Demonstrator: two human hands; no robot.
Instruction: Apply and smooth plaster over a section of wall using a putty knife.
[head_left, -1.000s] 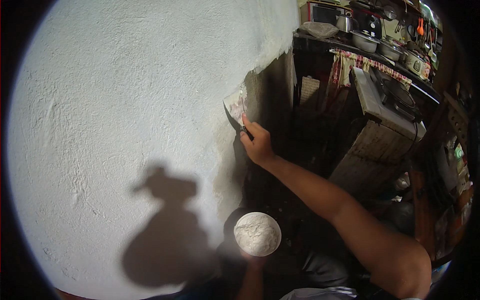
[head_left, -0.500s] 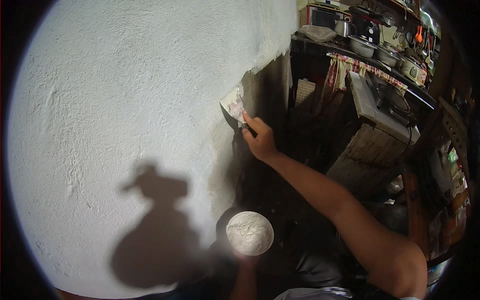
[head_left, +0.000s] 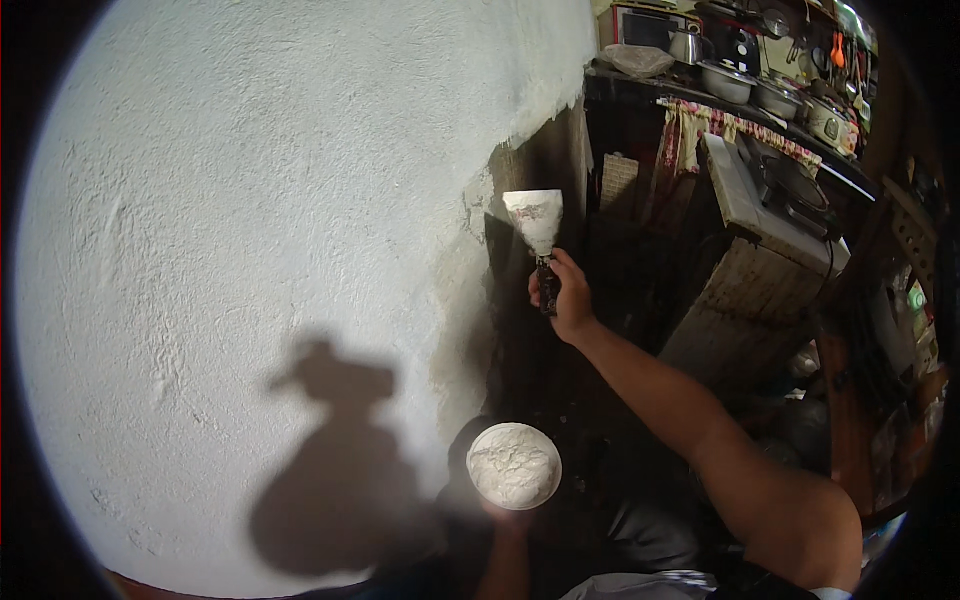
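My right hand (head_left: 568,300) grips a putty knife (head_left: 537,235), its flat blade smeared white; my left hand (head_left: 507,520) cups a round bowl (head_left: 514,465) of lumpy plaster beside the rough white wall (head_left: 250,220).

Bare forearms, right hand (head_left: 568,300), no sleeves visible

A shelf (head_left: 760,130) carries metal pots (head_left: 725,80); patterned cloth (head_left: 700,135) hangs below.

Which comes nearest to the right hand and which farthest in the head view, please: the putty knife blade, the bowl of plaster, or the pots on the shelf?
From the right hand:
1. Putty knife blade, just above it.
2. Bowl of plaster, below, over the left hand.
3. Pots on the shelf, upper right.
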